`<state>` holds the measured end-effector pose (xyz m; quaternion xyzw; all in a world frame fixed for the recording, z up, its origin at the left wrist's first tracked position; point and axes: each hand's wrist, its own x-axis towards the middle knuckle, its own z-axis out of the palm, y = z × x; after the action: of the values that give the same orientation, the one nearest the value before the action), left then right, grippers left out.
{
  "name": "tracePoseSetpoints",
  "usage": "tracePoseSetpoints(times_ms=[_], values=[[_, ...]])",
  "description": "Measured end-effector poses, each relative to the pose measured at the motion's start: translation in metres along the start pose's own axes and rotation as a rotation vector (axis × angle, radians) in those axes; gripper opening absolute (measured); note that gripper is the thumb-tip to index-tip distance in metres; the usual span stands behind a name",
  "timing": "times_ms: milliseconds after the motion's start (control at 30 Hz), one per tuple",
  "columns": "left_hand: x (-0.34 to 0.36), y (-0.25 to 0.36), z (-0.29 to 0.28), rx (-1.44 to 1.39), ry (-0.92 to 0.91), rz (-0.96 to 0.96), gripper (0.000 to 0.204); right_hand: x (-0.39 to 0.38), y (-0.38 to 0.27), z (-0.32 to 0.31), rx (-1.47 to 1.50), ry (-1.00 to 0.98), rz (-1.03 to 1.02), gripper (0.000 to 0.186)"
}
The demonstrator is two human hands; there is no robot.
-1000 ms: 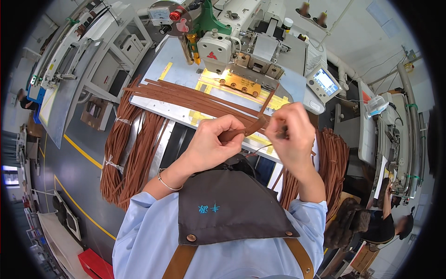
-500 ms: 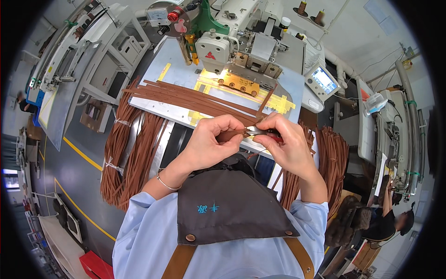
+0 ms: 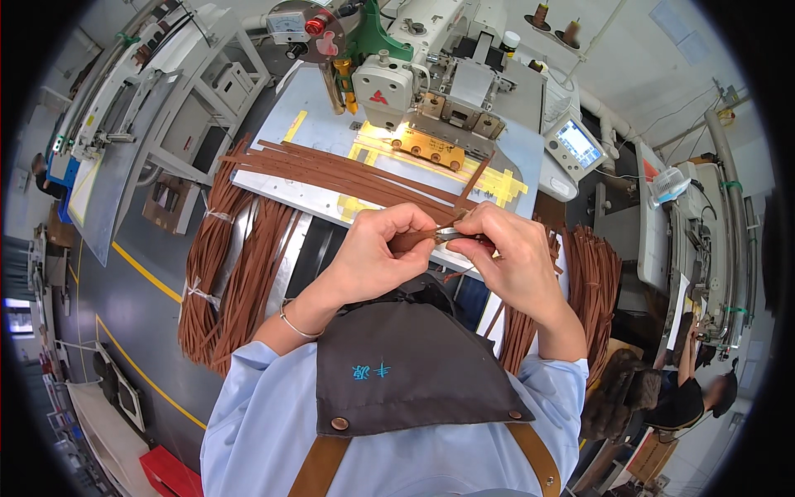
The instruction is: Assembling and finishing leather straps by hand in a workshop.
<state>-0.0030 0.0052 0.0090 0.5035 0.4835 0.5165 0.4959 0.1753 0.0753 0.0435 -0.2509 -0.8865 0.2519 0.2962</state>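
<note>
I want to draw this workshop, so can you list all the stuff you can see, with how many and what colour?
leather strip: one, brown, pinched between both hands
small metal tool: one, silvery, in the right hand against the strip's end
loose strips: several, brown, lying flat on the machine table
sewing machine: one, white with a green part, at the back of the table
machine table: one, pale grey with yellow tape marks
strip bundles: many, brown, hanging left of the table; more on the right
control screen: one, white with a blue display, right of the machine
thread spools: two, dark, on a shelf at the top
apron: one, dark brown, on the chest
left hand: holds the strip
right hand: holds the tool
</note>
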Motion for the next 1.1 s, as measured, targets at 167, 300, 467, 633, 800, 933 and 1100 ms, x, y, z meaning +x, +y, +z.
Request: tracePoseSetpoints(times_ms=[167, 300, 467, 633, 800, 933, 1100], values=[[0.0, 0.003, -0.001, 0.069, -0.015, 0.011, 0.006, 0.001, -0.002, -0.002, -0.026, -0.023, -0.007, 0.018], [-0.001, 0.002, -0.001, 0.053, -0.019, 0.002, 0.007, 0.001, -0.001, -0.001, -0.011, -0.008, -0.025, 0.017], [-0.001, 0.004, -0.002, -0.04, -0.035, -0.028, 0.007, -0.001, 0.008, 0.0, 0.417, 0.015, 0.056, 0.016], [-0.002, -0.001, -0.003, -0.05, -0.012, -0.061, 0.007, -0.001, 0.008, -0.006, 0.484, 0.013, 0.052, 0.017], [0.0, -0.001, -0.003, -0.051, -0.031, -0.03, 0.007, 0.0, 0.008, 0.001, 0.182, -0.02, 0.028, 0.02], [0.0, 0.0, -0.002, -0.016, -0.039, -0.026, 0.007, 0.001, 0.005, 0.0, 0.132, -0.027, 0.028, 0.02], [0.001, 0.002, 0.0, 0.01, -0.034, -0.025, 0.007, 0.002, 0.005, -0.001, 0.079, -0.041, 0.026, 0.02]])
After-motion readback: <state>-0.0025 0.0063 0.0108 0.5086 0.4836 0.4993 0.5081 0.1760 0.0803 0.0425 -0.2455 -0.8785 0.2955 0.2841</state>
